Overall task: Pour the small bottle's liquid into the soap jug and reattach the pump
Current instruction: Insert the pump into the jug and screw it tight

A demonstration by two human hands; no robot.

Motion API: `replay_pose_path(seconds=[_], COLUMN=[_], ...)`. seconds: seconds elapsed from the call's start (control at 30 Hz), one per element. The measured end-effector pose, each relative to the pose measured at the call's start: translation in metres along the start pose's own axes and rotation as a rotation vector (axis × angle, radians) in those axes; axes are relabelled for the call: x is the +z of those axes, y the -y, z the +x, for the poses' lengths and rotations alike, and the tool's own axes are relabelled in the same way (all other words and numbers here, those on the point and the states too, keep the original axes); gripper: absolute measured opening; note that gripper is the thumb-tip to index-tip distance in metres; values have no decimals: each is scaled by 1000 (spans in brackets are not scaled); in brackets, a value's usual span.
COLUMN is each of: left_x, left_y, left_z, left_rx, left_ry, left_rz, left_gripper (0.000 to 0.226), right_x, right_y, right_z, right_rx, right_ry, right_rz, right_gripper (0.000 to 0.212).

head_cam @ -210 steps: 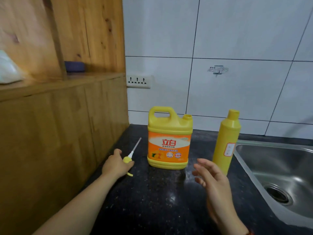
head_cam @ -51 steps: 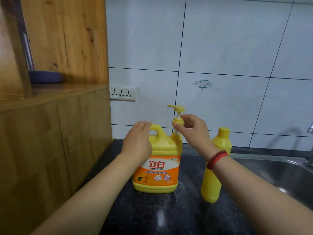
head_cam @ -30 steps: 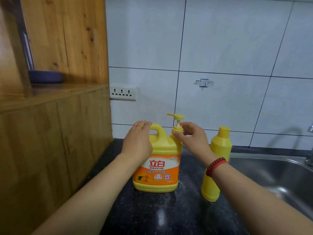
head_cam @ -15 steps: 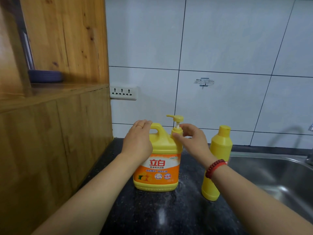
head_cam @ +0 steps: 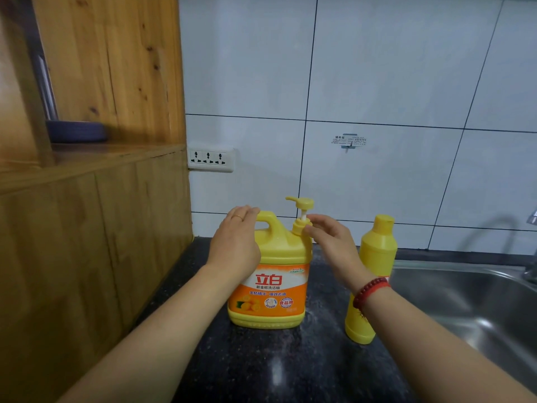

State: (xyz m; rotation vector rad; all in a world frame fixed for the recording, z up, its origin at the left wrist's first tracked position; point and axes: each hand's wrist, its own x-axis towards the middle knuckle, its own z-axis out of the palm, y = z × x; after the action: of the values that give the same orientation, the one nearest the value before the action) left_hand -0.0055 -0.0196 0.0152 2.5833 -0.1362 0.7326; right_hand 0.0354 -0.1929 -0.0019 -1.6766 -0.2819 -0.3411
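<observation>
The yellow soap jug [head_cam: 268,289] with an orange label stands on the dark counter [head_cam: 261,367]. Its yellow pump [head_cam: 300,212] sits in the jug's neck, nozzle pointing left. My left hand [head_cam: 236,242] grips the jug's handle and left shoulder. My right hand [head_cam: 334,245] pinches the pump's collar with thumb and fingertips. The small yellow bottle [head_cam: 374,274] stands capped to the jug's right, partly hidden behind my right wrist.
A wooden cabinet [head_cam: 87,228] walls the left side, with a dark dish [head_cam: 77,130] on its shelf. A steel sink [head_cam: 470,301] lies at the right. A power socket [head_cam: 210,158] is on the tiled wall behind.
The pump went from my left hand on the counter into the jug's neck, lowered by my right hand. My left hand took hold of the jug; my right fingers stay on the collar.
</observation>
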Motion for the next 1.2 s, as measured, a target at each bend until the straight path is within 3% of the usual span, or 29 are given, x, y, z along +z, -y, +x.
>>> replay_pose_path(seconds=[0.3,0.63,1.2], left_x=[1,1,-1], left_y=[0,0,-1], left_z=[0,0,-1], left_rx=[-6,-5,-5], left_ry=[-7,-11,0], left_rz=[-1,-11,-15], left_gripper=[68,68,69], right_x=[1,0,4], right_y=[-3,1,6], right_z=[0,-3,-1], right_rx=[8,-14,-27], right_ry=[-24,-30,-42], right_rz=[-15,-57,-72], right_gripper=[20,41,40])
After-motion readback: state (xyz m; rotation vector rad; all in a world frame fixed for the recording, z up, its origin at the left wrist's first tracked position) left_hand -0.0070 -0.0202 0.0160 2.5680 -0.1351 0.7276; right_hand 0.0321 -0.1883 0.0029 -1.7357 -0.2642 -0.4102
